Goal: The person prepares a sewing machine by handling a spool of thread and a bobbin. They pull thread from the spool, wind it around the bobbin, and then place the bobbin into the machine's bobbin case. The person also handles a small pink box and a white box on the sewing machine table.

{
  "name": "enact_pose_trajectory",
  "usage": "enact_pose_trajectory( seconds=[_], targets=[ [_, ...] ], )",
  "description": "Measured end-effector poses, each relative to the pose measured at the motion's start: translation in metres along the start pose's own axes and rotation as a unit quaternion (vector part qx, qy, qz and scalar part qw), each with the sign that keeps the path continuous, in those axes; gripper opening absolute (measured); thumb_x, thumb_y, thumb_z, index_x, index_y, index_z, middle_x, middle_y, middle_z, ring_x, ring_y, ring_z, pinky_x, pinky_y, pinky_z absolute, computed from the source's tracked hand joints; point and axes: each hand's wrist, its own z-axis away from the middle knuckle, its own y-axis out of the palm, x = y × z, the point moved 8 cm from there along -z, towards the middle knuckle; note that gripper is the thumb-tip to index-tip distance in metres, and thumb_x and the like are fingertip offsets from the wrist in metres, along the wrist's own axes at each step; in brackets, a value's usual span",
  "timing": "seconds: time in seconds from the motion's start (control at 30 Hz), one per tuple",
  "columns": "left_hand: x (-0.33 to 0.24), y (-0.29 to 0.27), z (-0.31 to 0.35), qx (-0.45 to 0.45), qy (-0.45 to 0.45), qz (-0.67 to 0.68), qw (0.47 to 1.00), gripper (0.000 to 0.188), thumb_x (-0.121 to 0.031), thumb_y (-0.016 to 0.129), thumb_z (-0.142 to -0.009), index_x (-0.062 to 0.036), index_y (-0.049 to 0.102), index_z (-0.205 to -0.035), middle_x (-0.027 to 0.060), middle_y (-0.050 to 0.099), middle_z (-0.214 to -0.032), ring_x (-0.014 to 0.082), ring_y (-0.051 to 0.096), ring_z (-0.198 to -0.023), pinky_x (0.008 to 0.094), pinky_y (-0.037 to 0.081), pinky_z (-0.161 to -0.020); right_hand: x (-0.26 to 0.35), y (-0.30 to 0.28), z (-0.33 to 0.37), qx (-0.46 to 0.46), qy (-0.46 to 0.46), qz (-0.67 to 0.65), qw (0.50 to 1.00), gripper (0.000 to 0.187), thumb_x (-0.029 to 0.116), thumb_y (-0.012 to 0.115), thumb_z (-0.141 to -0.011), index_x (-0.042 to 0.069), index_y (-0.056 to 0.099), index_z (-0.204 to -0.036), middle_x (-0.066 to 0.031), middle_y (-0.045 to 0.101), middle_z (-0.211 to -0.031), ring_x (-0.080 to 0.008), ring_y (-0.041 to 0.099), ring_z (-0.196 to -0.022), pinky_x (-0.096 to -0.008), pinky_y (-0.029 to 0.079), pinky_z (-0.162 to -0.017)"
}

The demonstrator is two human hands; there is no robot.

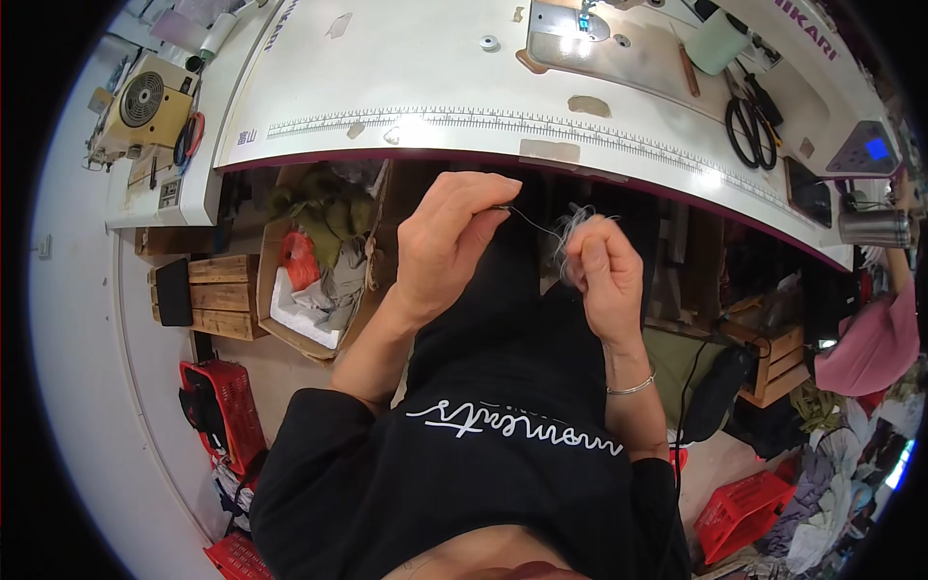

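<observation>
My left hand is raised just off the front edge of the sewing table, thumb and fingers pinched together. A small dark thing shows at its fingertips, too little of it visible to name. From there a thin grey thread runs across to my right hand. That hand is closed round a loose, pale grey tangle of thread, whose strands stick out above the fingers. Both hands hang over my lap, apart from each other.
The white sewing table carries a metal machine plate, a small bobbin, black scissors and a green thread cone. Below stand a cardboard box of cloth scraps, wooden crates and red baskets.
</observation>
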Motion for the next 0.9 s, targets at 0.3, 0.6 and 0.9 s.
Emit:
enact_pose_trajectory(
  seconds=[0.3, 0.6, 0.9],
  targets=[
    [-0.024, 0.009, -0.003, 0.027, 0.093, -0.047, 0.994, 0.029, 0.011, 0.069, -0.078, -0.0007, 0.067, -0.103, 0.0121, 0.071, -0.101, 0.0273, 0.067, -0.093, 0.0328, 0.055, -0.077, 0.016, 0.041, -0.016, 0.062, 0.018, 0.200, 0.978, 0.015, 0.009, 0.062, -0.095, 0.001, 0.064, -0.108, -0.0069, 0.066, -0.075, -0.0103, 0.060, -0.067, -0.0262, 0.047, -0.060],
    [0.002, 0.010, 0.005, 0.026, -0.013, -0.012, 1.000, 0.032, 0.012, 0.068, -0.079, -0.0021, 0.068, -0.108, 0.0122, 0.069, -0.104, 0.0244, 0.068, -0.089, 0.0300, 0.055, -0.074, 0.043, 0.025, -0.006, 0.022, -0.163, 0.116, 0.980, 0.016, 0.015, 0.054, -0.101, 0.003, 0.064, -0.096, -0.0110, 0.060, -0.102, -0.0145, 0.059, -0.083, -0.0269, 0.050, -0.075],
    [0.018, -0.041, 0.001, -0.114, 0.022, -0.179, 0.977, 0.025, 0.012, 0.060, -0.088, 0.0000, 0.067, -0.109, 0.0137, 0.065, -0.106, 0.0224, 0.066, -0.091, 0.0299, 0.058, -0.077, 0.040, -0.003, 0.022, 0.050, -0.068, 0.034, 0.996, 0.027, 0.019, 0.048, -0.103, 0.001, 0.060, -0.086, -0.0044, 0.060, -0.073, -0.0086, 0.052, -0.061, -0.0227, 0.042, -0.058]
  ],
)
